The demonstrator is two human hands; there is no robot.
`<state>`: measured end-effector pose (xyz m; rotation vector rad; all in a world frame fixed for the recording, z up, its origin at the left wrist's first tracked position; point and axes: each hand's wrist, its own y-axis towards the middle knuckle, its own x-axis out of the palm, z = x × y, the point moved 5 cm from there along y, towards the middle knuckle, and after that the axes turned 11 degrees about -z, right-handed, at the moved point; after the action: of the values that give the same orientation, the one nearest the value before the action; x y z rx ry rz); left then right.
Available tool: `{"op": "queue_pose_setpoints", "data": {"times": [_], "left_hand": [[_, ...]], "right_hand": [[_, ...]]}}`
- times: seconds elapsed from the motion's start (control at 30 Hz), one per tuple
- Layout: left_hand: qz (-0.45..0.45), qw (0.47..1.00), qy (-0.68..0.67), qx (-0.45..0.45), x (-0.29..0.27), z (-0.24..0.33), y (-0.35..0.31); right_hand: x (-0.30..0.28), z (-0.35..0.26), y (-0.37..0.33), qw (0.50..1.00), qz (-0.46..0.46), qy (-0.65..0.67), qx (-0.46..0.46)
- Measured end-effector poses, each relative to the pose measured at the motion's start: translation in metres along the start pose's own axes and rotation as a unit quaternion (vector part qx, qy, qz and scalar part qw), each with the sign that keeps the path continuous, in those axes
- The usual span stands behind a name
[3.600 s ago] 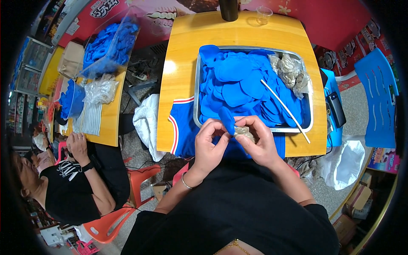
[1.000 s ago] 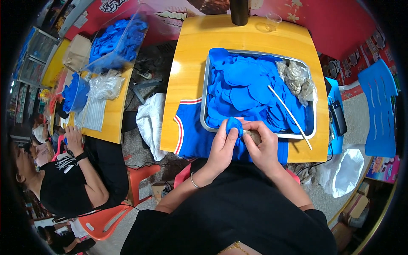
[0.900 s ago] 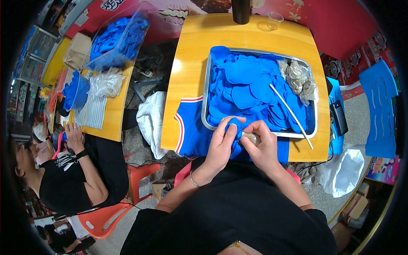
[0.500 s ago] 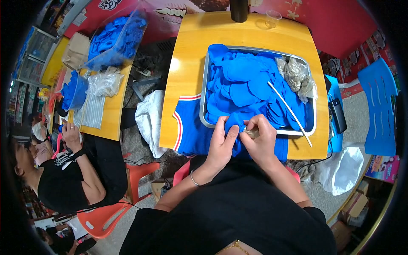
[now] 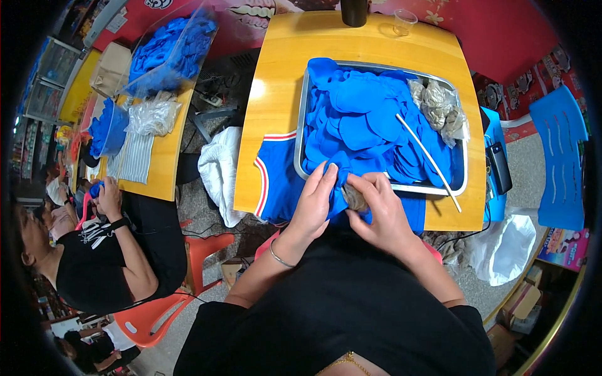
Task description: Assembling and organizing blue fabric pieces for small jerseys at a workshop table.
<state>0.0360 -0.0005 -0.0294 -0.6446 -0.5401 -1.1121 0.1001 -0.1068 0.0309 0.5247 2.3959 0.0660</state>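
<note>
My left hand [image 5: 313,203] is closed on a blue fabric piece [image 5: 337,193], pinching it between thumb and fingers. Beside it, my right hand [image 5: 384,213] grips a small greyish-brown bundle [image 5: 355,198], which presses against the blue cloth. Both hands are at the near edge of a metal tray [image 5: 464,172]. Loose rounded blue fabric pieces [image 5: 357,94] are heaped in that tray. Several similar greyish-brown bundles in clear plastic [image 5: 436,103] rest in its far right corner. A thin white stick [image 5: 426,160] slants over the heap and the near rim.
A blue garment with striped trim [image 5: 276,182] lies under the tray's left side on the yellow table [image 5: 269,88]. A dark cup [image 5: 353,12] and a clear cup [image 5: 404,22] stand at the back. To the left, another person [image 5: 94,263] handles blue cloth beside a blue-filled bin [image 5: 172,56].
The blue piece has gone from a compact wad to a more spread-out cloth between my hands. More of the greyish-brown bundle shows. My right hand has turned and its fingers are more spread.
</note>
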Motion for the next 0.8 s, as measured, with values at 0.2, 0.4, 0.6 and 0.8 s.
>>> {"op": "queue_pose_setpoints", "data": {"times": [0.2,0.4,0.6,0.8], "left_hand": [[0.029,0.992,0.122,0.015,0.005,-0.002,-0.015],[-0.079,0.733,0.671,0.081,0.030,0.015,-0.050],[-0.073,0.721,0.674,0.146,0.022,0.007,-0.053],[-0.113,0.781,0.598,0.144,0.032,0.012,-0.043]], "right_hand": [[0.003,0.010,-0.006,0.995,0.033,0.085,0.046],[-0.001,0.010,-0.017,0.996,0.028,0.042,0.071],[0.006,0.011,-0.033,0.989,-0.037,-0.020,0.141],[-0.008,0.008,-0.040,0.977,-0.082,-0.109,0.165]]}}
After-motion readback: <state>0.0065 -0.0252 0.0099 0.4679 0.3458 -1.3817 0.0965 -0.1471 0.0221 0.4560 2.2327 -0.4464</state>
